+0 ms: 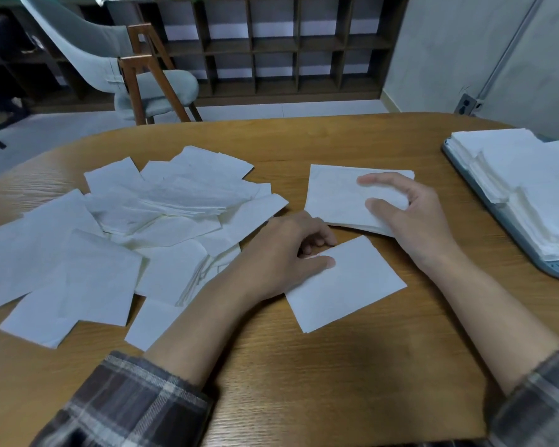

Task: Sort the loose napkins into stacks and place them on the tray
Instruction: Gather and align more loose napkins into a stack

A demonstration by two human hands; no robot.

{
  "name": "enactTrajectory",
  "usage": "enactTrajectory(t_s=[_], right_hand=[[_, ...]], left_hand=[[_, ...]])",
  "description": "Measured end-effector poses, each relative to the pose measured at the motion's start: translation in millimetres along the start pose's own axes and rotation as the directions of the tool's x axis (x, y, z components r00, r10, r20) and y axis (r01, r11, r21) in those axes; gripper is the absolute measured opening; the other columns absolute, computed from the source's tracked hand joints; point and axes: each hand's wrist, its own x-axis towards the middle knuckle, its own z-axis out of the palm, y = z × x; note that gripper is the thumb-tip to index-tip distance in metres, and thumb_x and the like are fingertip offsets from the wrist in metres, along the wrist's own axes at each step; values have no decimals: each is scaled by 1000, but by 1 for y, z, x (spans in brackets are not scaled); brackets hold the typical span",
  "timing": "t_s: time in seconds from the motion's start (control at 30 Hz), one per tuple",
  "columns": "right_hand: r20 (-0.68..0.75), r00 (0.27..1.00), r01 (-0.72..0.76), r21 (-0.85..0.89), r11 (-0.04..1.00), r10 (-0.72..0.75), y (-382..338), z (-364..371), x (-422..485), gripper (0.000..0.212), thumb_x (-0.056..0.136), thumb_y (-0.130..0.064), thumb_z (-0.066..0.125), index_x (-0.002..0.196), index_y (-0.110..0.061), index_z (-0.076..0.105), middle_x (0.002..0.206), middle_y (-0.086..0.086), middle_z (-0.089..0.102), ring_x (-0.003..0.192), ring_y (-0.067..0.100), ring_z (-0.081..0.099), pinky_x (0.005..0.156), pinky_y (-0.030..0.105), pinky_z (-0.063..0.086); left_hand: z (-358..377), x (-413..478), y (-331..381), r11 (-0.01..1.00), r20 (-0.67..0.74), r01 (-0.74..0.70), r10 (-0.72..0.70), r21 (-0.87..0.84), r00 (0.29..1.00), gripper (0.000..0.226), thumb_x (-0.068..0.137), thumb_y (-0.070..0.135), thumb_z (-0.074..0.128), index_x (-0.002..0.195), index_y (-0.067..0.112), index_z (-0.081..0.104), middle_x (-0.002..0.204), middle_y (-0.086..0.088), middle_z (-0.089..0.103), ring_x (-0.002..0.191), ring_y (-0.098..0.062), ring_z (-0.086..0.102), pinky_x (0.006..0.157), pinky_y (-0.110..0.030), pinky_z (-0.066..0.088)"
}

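Tray [485,201] is seen at the right edge of the table [304,366]. Stacked napkins [530,188] are already laid on it in several overlapping piles.

A small stack [333,195] is set on the table left of the tray, apart from it. The right hand [410,214] is laid on top of that stack, on the side nearest the tray. Fingers are loosely bent and spread, thumb on the top sheet, nothing clasped.

A single napkin [346,285] is found left of the tray, just beside the small stack on the person's side. Its edge farthest from the tray is pinched by the left hand [288,250], thumb on top, fingers curled in at the edge.

Loose napkins [126,237] are spread well apart from the tray, at the far left, unsorted and overlapping. Plaid sleeves are worn on both forearms.
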Motion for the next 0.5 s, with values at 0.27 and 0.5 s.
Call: enactTrajectory(t_s=[0.27,0.5], right_hand=[[4,1000,-13,16,1000,13,-1,0,0,34,96,0,65,116,-24,78,122,-25,71,116,-24,52,90,-8,30],[5,999,-39,138,990,39,-1,0,2,23,98,-9,66,108,-25,80,115,-23,75,115,-9,62,97,14,44]], left_hand=[[6,0,-1,1000,-48,-21,20,-11,999,9,91,16,80,84,21,79,80,9,71,76,-6,63,67,-11,46],[-3,2,1,943,-129,-11,-34,-333,991,8,96,13,72,90,17,72,81,-8,69,75,-26,61,73,-28,48]])
